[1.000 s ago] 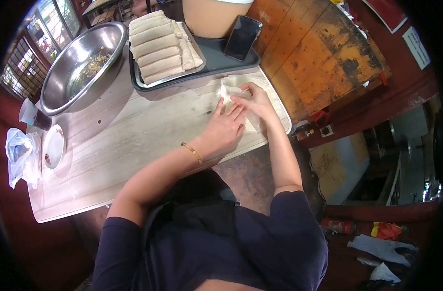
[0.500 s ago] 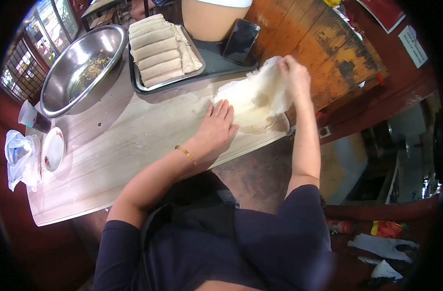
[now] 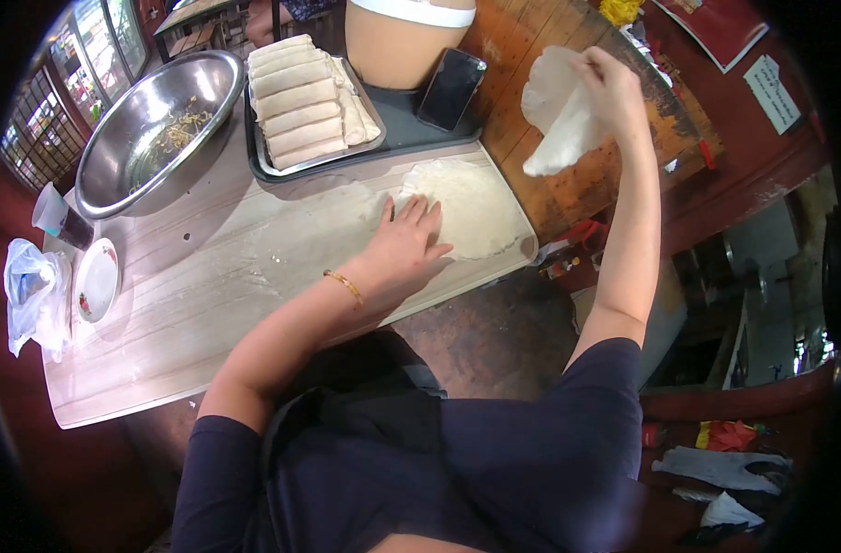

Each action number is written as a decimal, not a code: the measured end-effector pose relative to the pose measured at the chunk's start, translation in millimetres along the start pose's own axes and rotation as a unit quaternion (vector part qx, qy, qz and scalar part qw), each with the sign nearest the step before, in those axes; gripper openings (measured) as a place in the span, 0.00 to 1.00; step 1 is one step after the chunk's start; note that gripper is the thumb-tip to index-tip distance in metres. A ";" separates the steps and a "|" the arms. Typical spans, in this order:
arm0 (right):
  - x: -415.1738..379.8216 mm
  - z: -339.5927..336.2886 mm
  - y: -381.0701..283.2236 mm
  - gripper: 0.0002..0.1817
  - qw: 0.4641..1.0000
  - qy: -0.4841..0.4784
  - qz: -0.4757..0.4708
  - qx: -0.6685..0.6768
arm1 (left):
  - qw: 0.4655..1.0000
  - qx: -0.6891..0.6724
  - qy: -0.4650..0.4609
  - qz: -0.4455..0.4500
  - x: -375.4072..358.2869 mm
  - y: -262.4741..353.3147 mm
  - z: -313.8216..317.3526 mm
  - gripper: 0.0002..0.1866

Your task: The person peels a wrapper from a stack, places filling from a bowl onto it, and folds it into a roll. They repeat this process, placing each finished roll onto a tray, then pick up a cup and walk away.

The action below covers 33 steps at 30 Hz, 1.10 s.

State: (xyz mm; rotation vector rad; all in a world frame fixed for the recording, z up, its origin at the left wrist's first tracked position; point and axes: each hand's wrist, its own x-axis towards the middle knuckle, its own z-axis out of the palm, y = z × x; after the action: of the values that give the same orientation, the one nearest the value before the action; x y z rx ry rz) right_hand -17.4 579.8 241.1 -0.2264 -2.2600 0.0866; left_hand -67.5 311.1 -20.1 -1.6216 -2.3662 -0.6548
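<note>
My right hand (image 3: 609, 88) pinches the edge of a thin, pale spring roll wrapper (image 3: 568, 115), which dangles partly folded over the wooden table to the right. Flat on the light tabletop lies another round wrapper or stack of them (image 3: 480, 207), its edges ragged. My left hand (image 3: 406, 235) rests palm down at its left edge, fingers spread. Beyond it, a metal tray (image 3: 379, 138) holds rows of rolled spring rolls (image 3: 296, 101).
A large steel bowl (image 3: 102, 175) with scraps of filling (image 3: 182, 134) stands at the left. Near it are a plastic cup (image 3: 63, 217), small dish (image 3: 98, 281) and plastic bag (image 3: 35, 295). A phone (image 3: 452, 89) leans against a peach-coloured tub (image 3: 402, 41) on a dark tray (image 3: 406, 120).
My right hand has lifted the wrapper up and to the right, clear of the wrapper underneath. My left hand has stayed almost in place.
</note>
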 end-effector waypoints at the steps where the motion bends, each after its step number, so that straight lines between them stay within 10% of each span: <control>1: -1.3 -0.3 -9.4 0.14 0.997 -0.067 -0.018 0.042 | 0.998 -0.061 -0.002 -0.023 2.9 -2.4 -1.9 0.34; 8: -13.3 -5.8 -46.2 0.14 0.935 -0.221 -0.001 0.279 | 0.917 -0.370 0.030 -0.148 9.1 -45.6 -51.9 0.21; 12: -21.9 55.2 2.9 0.14 0.901 -0.274 0.059 0.330 | 0.943 -0.264 0.076 -0.189 -26.5 -82.3 -83.0 0.18; 19: -98.0 155.6 25.6 0.17 0.925 -0.372 0.039 -0.070 | 0.920 -0.044 0.031 -0.388 -110.4 -156.9 -127.1 0.21; 22: -113.0 157.0 -38.5 0.18 0.974 -0.193 -0.057 -0.104 | 0.925 -0.019 -0.020 -0.378 -110.9 -153.5 -117.7 0.19; 26: -120.3 191.0 -104.6 0.11 0.911 -0.349 -0.042 0.216 | 0.928 -0.052 -0.008 -0.368 -96.7 -146.1 -98.7 0.10; 33: -108.6 188.1 -185.2 0.26 0.846 -0.293 -0.277 0.350 | 0.944 -0.235 0.125 -0.194 -89.2 -92.8 -135.3 0.08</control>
State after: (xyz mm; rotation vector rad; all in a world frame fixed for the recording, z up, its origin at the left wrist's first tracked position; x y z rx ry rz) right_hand -117.8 379.8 63.9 0.9577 -2.6074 0.7385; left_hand -130.6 146.1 40.6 -1.1111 -2.4712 -1.5025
